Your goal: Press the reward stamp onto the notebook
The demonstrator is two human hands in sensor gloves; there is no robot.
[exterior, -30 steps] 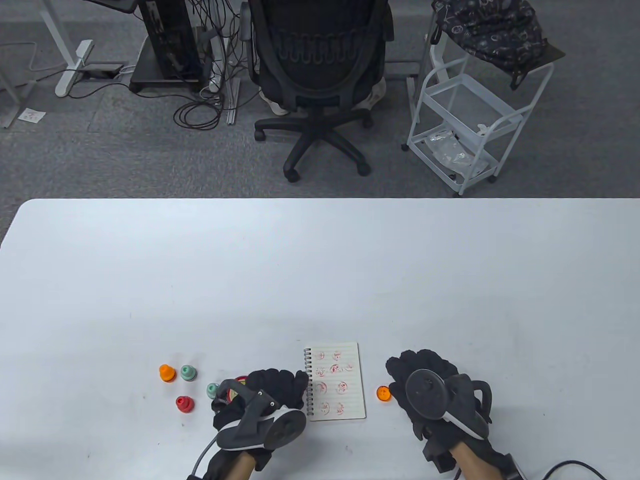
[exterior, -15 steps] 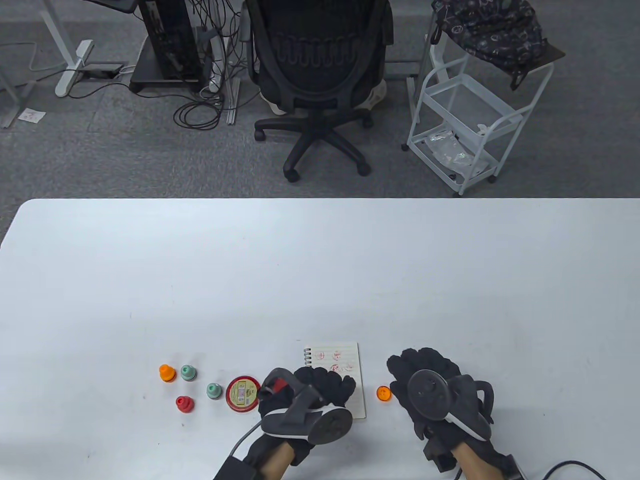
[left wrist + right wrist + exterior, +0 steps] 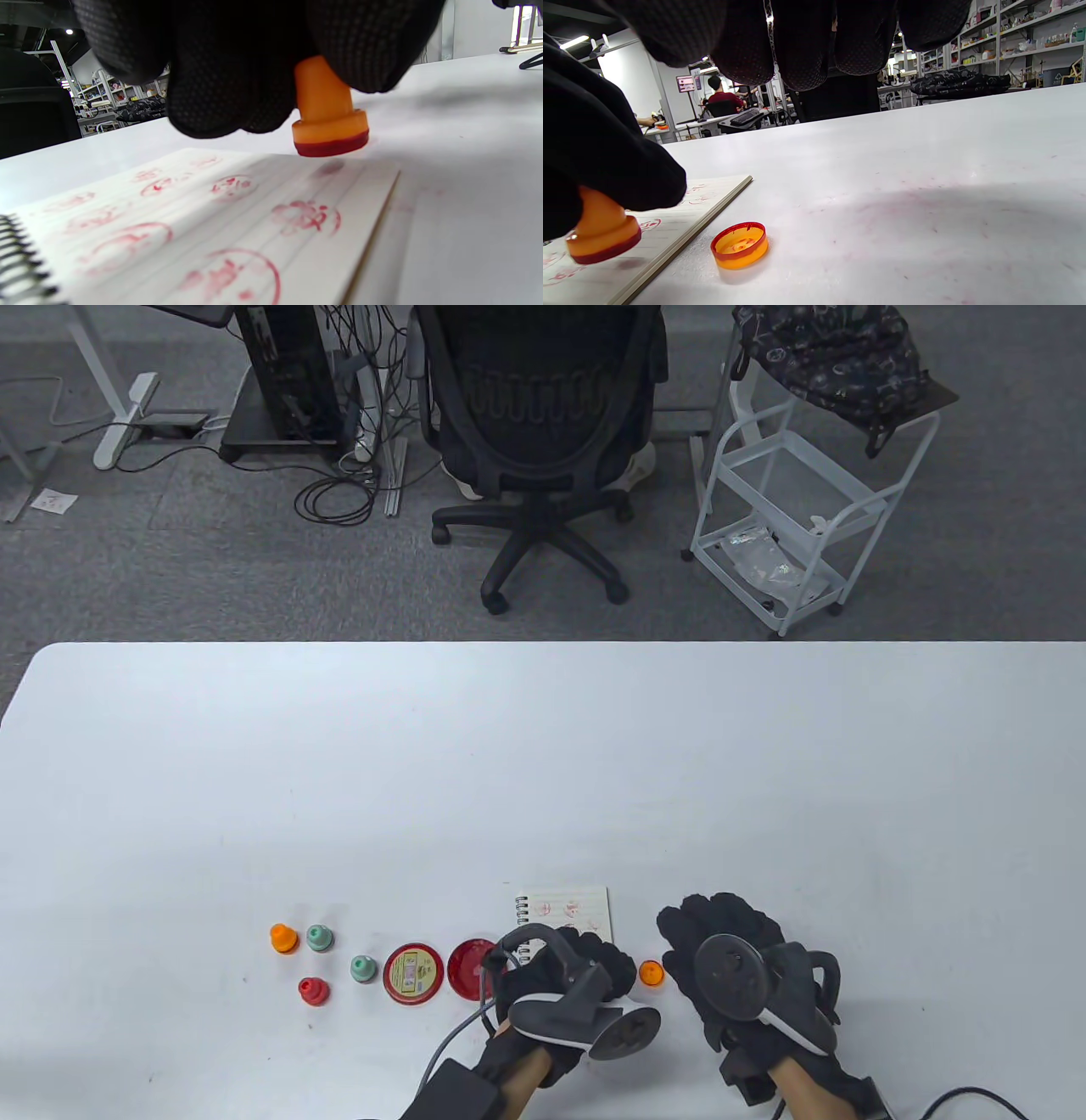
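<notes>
I am observing my left hand (image 3: 585, 980) pinching the orange stamp (image 3: 328, 114) just above the notebook (image 3: 203, 224) near its right edge; my right hand (image 3: 721, 946) is hanging relaxed, holding nothing; an orange cap (image 3: 739, 245) is lying between them on the worktop (image 3: 543, 763).

An office-like lab: a mesh office chair (image 3: 536, 432), a computer tower (image 3: 284, 377), and stocked shelving (image 3: 1022, 38) beyond the hands.

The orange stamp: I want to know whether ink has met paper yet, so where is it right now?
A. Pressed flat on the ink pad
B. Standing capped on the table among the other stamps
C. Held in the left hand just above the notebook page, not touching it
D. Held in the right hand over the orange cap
C: the left hand grips the orange stamp, whose red face hangs above the notebook with a gap and shadow beneath.
</notes>
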